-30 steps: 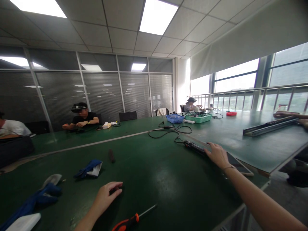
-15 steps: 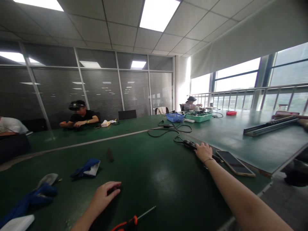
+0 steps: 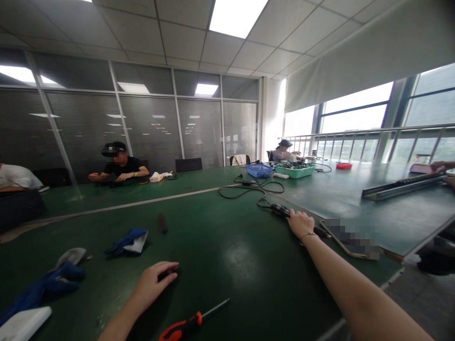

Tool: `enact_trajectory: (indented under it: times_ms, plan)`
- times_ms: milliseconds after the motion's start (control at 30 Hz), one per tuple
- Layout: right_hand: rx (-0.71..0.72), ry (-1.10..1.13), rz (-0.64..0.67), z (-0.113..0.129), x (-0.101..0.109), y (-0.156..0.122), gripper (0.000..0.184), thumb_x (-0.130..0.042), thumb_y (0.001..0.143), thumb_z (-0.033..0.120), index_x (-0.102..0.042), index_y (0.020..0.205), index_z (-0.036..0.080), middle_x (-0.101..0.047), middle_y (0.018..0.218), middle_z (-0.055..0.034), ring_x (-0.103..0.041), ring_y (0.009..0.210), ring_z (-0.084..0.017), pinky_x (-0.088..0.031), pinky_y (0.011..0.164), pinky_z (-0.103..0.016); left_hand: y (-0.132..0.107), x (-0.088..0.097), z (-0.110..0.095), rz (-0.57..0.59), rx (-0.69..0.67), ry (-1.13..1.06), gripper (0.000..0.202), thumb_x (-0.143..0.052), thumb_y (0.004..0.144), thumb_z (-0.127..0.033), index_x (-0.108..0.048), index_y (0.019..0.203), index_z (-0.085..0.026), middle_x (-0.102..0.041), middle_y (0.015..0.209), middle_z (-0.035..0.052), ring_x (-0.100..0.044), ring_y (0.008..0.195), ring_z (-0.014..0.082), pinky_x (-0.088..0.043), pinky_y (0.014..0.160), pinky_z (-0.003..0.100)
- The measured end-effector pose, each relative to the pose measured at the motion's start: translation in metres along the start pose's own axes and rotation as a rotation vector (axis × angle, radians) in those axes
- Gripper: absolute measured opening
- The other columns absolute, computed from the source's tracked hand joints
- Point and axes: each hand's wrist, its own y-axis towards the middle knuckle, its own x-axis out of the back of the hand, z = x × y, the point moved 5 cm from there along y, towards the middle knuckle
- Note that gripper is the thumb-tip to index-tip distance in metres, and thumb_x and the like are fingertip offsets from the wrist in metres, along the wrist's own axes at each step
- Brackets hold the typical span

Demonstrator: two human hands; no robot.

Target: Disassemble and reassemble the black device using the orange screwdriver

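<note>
My right hand (image 3: 300,222) reaches far forward and closes over the near end of a long black device (image 3: 279,210) that has a black cable (image 3: 249,189) running from it. A phone (image 3: 350,235) lies just right of that hand. My left hand (image 3: 153,282) rests low on the green table (image 3: 227,251), its fingers curled over a small dark object that I cannot make out. A screwdriver with an orange and black handle (image 3: 185,326) lies just in front of my left hand.
Blue and white gloves (image 3: 128,240) (image 3: 50,284) lie at left, with a small dark item (image 3: 162,221) beyond. Blue (image 3: 258,170) and green (image 3: 293,170) baskets stand far back. A metal rail (image 3: 401,186) lies at right. Other people sit at the far side. The table's edge runs at lower right.
My right hand moved left and away from the phone onto the black device. My left hand stayed where it was. The view tilted slightly.
</note>
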Motion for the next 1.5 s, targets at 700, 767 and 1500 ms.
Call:
enact_trajectory:
  times_ms: [700,767,1500]
  plan:
    - [0.223,0.127,0.139,0.080,0.035,-0.023,0.033,-0.054,0.094,0.039,-0.055,0.118,0.016,-0.059,0.113,-0.0074,-0.060,0.096,-0.019,-0.053,0.082,-0.039,0.000,-0.005,-0.001,-0.010,-0.024,0.035,0.036,-0.060,0.080,-0.037,-0.072,0.108,-0.019,-0.071,0.108,0.0082,-0.064,0.094,0.0252,-0.050,0.083,0.032]
    - [0.287,0.156,0.118,0.103,0.044,-0.033,0.034,-0.054,0.094,0.038,-0.055,0.120,0.016,-0.059,0.115,-0.0077,-0.060,0.098,-0.020,-0.052,0.084,-0.041,-0.001,-0.004,-0.003,-0.002,-0.019,0.033,0.036,-0.059,0.081,-0.037,-0.072,0.109,-0.019,-0.070,0.108,0.0085,-0.064,0.093,0.0250,-0.050,0.083,0.032]
    - [0.001,0.154,0.164,0.056,0.036,-0.023,0.031,-0.054,0.094,0.038,-0.057,0.115,0.015,-0.060,0.111,-0.0073,-0.061,0.093,-0.018,-0.054,0.080,-0.038,-0.004,-0.002,-0.003,0.003,-0.033,0.029,0.035,-0.060,0.080,-0.037,-0.073,0.107,-0.019,-0.071,0.107,0.0083,-0.065,0.090,0.0244,-0.050,0.082,0.032]
